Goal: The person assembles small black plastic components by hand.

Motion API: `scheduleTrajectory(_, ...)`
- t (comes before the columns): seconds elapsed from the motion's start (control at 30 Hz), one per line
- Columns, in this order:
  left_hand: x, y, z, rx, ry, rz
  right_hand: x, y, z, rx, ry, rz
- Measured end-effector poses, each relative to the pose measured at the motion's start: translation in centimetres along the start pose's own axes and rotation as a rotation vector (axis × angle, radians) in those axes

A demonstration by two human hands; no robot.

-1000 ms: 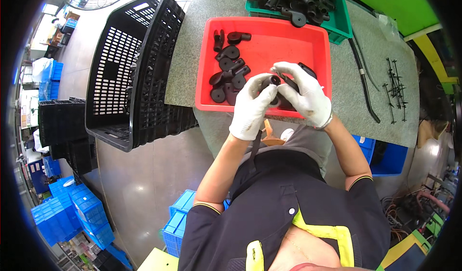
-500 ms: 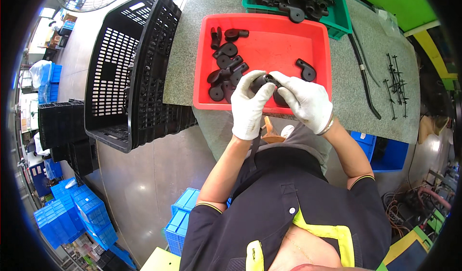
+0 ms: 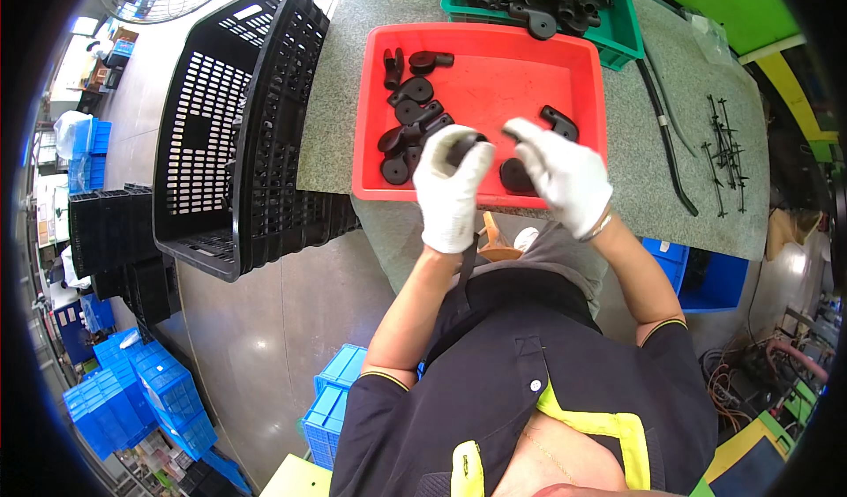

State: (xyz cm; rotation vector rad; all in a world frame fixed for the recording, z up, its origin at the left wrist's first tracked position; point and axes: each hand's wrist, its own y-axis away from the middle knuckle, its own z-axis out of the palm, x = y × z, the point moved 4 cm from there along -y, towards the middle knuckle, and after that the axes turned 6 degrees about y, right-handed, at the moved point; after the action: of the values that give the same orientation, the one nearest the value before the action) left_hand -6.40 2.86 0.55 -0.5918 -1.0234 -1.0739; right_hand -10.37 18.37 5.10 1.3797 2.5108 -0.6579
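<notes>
My gloved left hand (image 3: 448, 184) is closed round a black plastic part (image 3: 465, 147), held over the near side of a red tray (image 3: 494, 36). Most of that part is hidden by the fingers. My gloved right hand (image 3: 565, 179) hovers to its right, apart from it, its fingertips smeared by motion; whether anything small sits between them I cannot make out. Just beside the right fingers, a round-headed black part (image 3: 515, 176) shows in the tray. Another black elbow-shaped part (image 3: 559, 124) lies beyond that hand. Several similar round-headed black parts (image 3: 416, 89) lie along the tray's left side.
Behind the red tray stands a green bin (image 3: 625, 45) heaped with black parts. A tall black slotted crate (image 3: 207, 135) is at the left. Black tubing (image 3: 666, 135) and thin black rods (image 3: 725, 153) lie on the table's right. Blue crates (image 3: 141, 391) stand on the floor.
My hands have come apart; the left moved slightly left with the black part, and the right drew back from it. More of the round-headed part between them shows now.
</notes>
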Motion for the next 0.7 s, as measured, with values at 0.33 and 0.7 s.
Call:
scheduleTrajectory(0.33,15.9,-6.9,-15.9,0.735,-0.980,0.862,8.0,-3.9,5.1,-0.429,0.570,0.071)
scheduleTrajectory(0.7,15.0,-7.4,-16.9,0.511,-1.249,0.729,8.1,-4.1,3.1,-0.081,-0.373,0.162)
